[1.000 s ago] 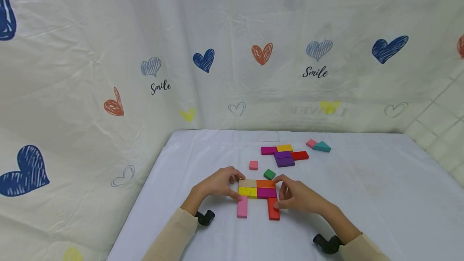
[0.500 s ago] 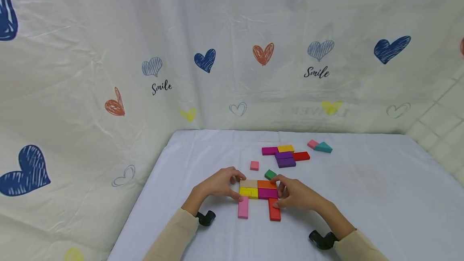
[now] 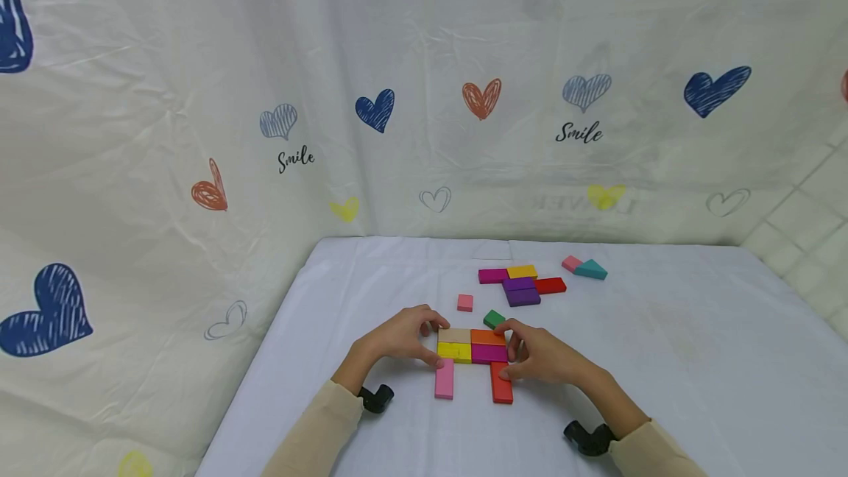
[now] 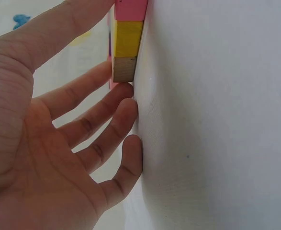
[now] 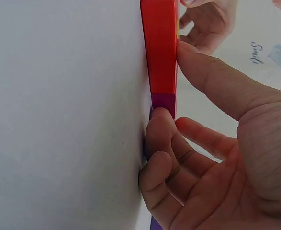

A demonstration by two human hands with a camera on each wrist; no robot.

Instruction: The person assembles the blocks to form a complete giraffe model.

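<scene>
In the head view, flat wooden blocks lie joined on the white cloth: a tan block and an orange block behind, a yellow block and a magenta block in front. A pink block and a red block extend toward me like two legs. My left hand touches the pink block's upper end with its thumb and the tan block's corner with a finger. My right hand rests its thumb on the red block and its forefinger on the orange one. Its other fingers curl loosely beside the magenta block.
Behind the group lie a small green block and a small pink square block. Farther back are purple blocks beside magenta, yellow and red ones, and a teal triangle against another pink block. A heart-printed curtain hangs behind the table.
My right hand has shifted slightly left on the orange and red blocks over the last second. The left hand and the blocks look unmoved, apart from a slight shift of the view.
</scene>
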